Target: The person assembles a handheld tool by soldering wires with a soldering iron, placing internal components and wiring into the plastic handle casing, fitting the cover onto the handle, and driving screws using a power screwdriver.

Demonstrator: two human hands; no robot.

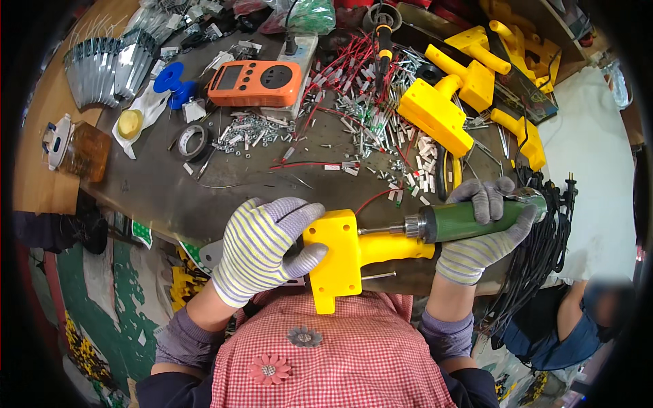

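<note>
My left hand (257,248), in a striped glove, grips a yellow plastic tool housing (337,262) at the table's front edge, thumb and fingers round its left side. The housing's handle points right. My right hand (486,238), gloved too, is wrapped round a green electric screwdriver (452,222) lying level above that handle. Its bit points left and reaches the housing's right side; I cannot tell whether it sits on a screw. Below the handle, a long screw or metal pin (378,276) shows beside the housing.
Beyond my hands lie loose screws (248,129), white connectors (425,163), red wires (354,54) and an orange meter (255,83). More yellow housings (435,115) are piled at the back right. Black cords (544,238) hang off the right edge. Another person (571,319) sits at the lower right.
</note>
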